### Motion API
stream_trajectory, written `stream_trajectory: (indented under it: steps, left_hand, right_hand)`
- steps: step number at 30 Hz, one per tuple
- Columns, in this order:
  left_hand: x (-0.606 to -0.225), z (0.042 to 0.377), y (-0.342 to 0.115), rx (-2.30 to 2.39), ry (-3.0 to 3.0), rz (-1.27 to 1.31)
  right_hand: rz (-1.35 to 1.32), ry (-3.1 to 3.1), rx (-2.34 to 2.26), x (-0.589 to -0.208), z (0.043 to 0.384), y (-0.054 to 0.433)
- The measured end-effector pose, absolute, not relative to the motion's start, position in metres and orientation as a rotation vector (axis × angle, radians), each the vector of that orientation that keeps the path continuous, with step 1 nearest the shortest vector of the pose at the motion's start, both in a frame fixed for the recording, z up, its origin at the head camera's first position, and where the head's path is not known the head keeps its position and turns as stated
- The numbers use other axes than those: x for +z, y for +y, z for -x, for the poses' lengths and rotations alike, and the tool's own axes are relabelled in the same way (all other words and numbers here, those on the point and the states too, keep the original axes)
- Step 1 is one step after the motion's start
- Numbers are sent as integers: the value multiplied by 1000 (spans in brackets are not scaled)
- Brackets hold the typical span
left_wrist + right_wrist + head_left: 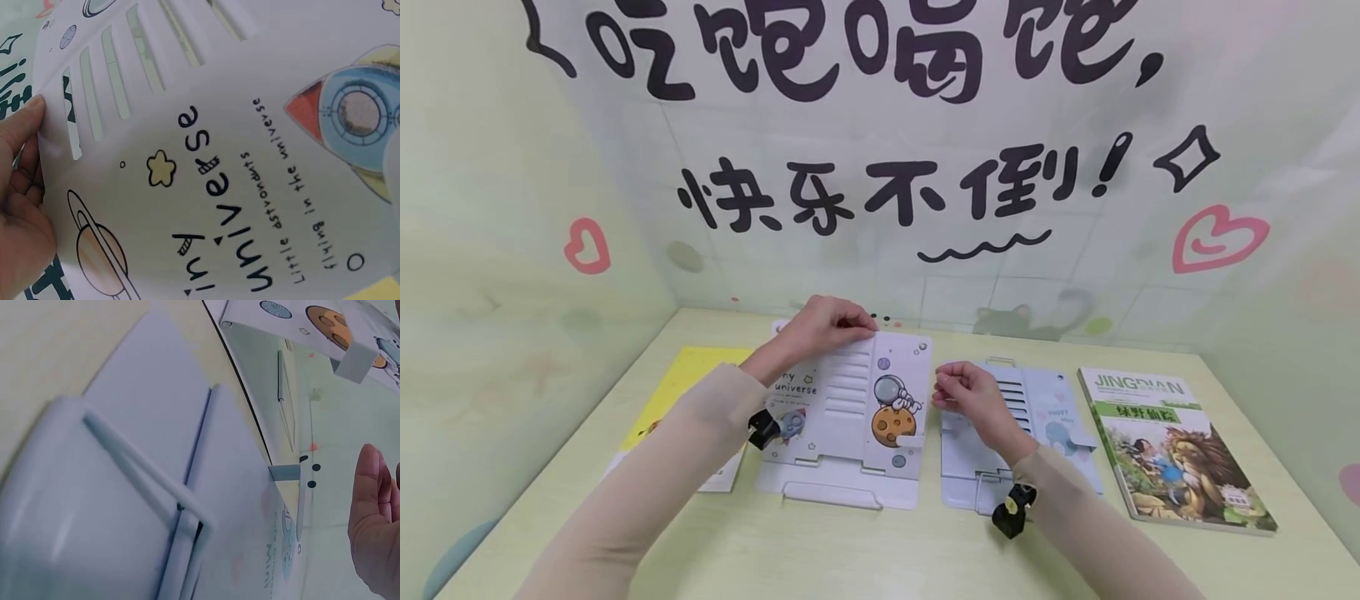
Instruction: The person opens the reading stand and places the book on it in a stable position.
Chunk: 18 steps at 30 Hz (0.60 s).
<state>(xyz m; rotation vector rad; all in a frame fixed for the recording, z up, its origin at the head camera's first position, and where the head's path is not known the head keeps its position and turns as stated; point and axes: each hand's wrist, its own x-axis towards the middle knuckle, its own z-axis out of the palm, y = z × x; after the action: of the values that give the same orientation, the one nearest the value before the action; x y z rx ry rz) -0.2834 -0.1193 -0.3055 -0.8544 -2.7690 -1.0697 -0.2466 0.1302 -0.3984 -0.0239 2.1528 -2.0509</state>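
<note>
My left hand (835, 323) pinches the top edge of a white book stand (857, 446), which is raised at a slant. The stand carries an astronaut, a rocket and slots down its middle. In the left wrist view, thumb and fingers (25, 122) lie at its edge beside the slots. To the right lies a light blue book stand (958, 454) with a wire support. Over its left part hovers my right hand (973, 400), fingers loosely bent and holding nothing. The right wrist view shows that hand (378, 531) apart from the blue stand (234, 487).
A yellow-and-white book (700, 358) lies at the left, partly hidden by my left sleeve. At the right lies a book with a lion on its cover (1180, 467). Behind the table (820, 554) rises a printed wall covering (850, 275).
</note>
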Motion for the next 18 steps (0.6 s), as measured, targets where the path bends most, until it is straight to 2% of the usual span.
stream_trajectory:
  steps: [6,18]
  left_hand:
    - [-303,274,-126,-1086,-2682,956]
    - [-297,261,-144,-1095,-2463,1385]
  right_hand:
    - [43,2227,-1967,-398,259,127]
    - [21,2452,-1722,-397,286,108]
